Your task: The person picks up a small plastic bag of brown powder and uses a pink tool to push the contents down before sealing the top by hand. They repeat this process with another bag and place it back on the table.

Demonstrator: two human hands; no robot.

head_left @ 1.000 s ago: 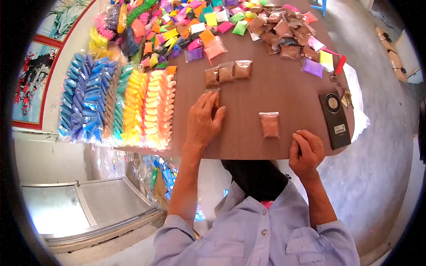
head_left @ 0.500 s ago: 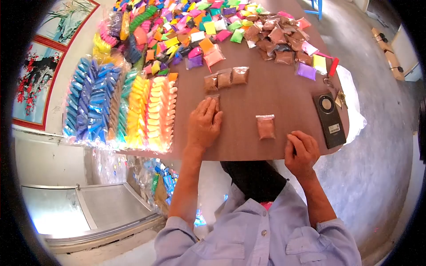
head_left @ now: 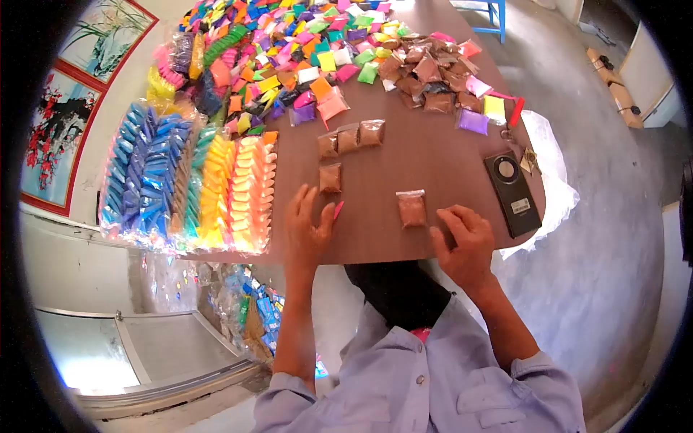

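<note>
My left hand (head_left: pixel 309 225) is open, fingers apart, just below a small clear bag of brown material (head_left: pixel 330 178). By its thumb lies a small pink sliver (head_left: pixel 338 210); what it is I cannot make out. Above that bag, a row of three similar brown bags (head_left: pixel 349 136) lies side by side. Another brown bag (head_left: pixel 412 209) lies alone near the table's front edge. Just right of it, my right hand (head_left: pixel 468 242) holds nothing, its fingers loosely bent and thumb apart.
A heap of colourful packets (head_left: pixel 289 50) covers the table's far side, with brown bags (head_left: pixel 426 68) piled at its right. Rows of packets in clear plastic (head_left: pixel 191 184) stand at left. A black phone (head_left: pixel 512 193) and keys (head_left: pixel 530 159) lie at right. A blue stool (head_left: pixel 490 30) stands beyond.
My left hand has come off the brown bag and drawn back toward me, uncovering it. My right hand has moved closer to the lone bag, its fingers spreading. The view has shifted slightly.
</note>
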